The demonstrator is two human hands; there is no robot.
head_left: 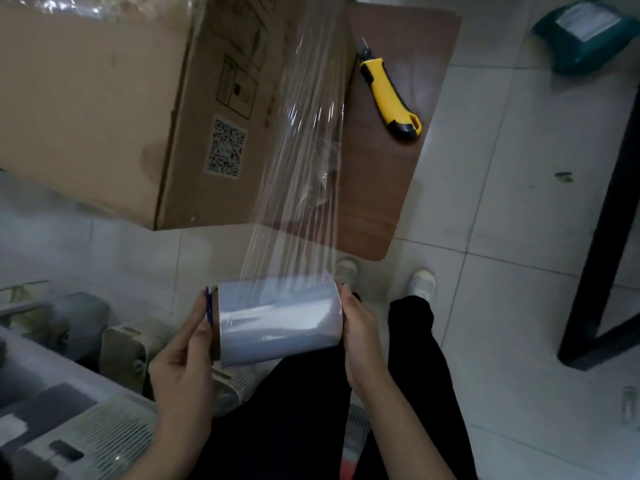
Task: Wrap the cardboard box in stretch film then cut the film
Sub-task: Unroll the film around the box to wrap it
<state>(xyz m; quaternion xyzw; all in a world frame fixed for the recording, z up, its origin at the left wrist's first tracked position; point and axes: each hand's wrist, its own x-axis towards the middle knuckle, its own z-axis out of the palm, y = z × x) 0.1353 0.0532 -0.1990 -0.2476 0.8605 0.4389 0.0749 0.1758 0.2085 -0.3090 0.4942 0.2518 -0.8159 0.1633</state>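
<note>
A large brown cardboard box (104,98) with a QR label fills the upper left and rests on a small wooden table (381,188). A roll of clear stretch film (280,320) is held between my two hands, low in the middle. My left hand (183,362) presses its left end and my right hand (360,334) its right end. A taut sheet of film (304,150) runs from the roll up to the box's right side. A yellow utility knife (389,95) lies on the table, right of the box, with its blade out.
White floor tiles surround the table. A dark table leg (609,220) stands at the right, a green object (581,32) at the top right. Several white slatted appliances (104,434) crowd the lower left. My black-trousered legs and white shoes (420,282) are below the table.
</note>
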